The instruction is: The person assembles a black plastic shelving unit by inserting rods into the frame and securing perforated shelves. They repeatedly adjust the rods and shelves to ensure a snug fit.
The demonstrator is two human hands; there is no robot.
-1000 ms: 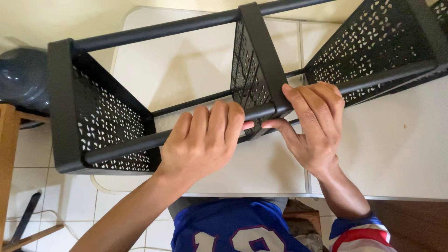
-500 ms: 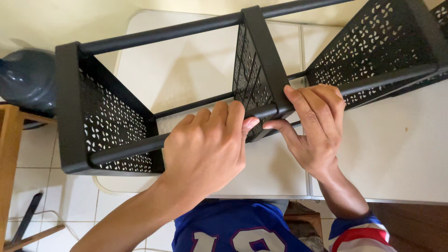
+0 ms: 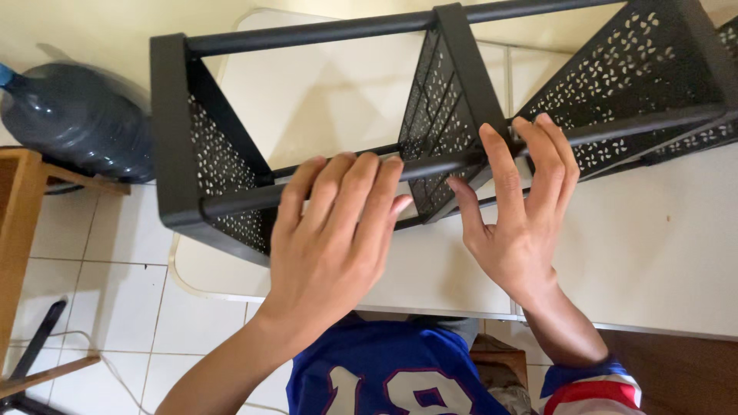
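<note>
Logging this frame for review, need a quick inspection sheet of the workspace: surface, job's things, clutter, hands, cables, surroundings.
Surface: white table, pale top, rounded corner at left.
Job's things: black metal rack lying on its side on the table, perforated panels, round bars between them.
Clutter: nothing seen on the table besides the rack.
Hands: left hand with fingers laid over the near bar; right hand open, fingertips on the same bar by the middle panel.
Cables: thin pale cord on the floor, lower left.
Surroundings: white tiled floor; blue water jug at left; wooden furniture edge beside it.
</note>
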